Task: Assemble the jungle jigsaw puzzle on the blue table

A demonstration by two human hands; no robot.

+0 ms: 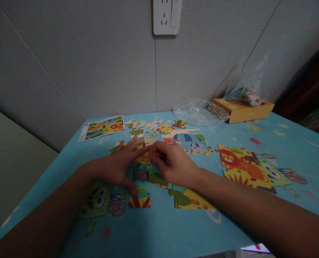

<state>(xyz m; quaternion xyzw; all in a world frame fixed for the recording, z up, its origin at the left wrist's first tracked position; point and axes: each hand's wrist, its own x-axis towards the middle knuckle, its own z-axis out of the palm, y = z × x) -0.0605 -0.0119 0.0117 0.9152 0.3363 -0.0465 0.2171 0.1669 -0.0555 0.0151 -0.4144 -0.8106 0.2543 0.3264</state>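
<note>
My left hand lies flat with fingers spread on joined jigsaw pieces in the middle of the blue cartoon-printed table. My right hand is curled, its fingertips pinching a small reddish puzzle piece right where it meets my left fingertips. More joined pieces lie just beyond the hands. A loose yellow-and-green piece sits under my right wrist, and a small red-yellow piece lies near my left thumb.
A picture card showing the finished puzzle lies at the far left. A yellow box with a plastic bag in it stands at the back right, another crumpled bag beside it. The grey wall carries a socket.
</note>
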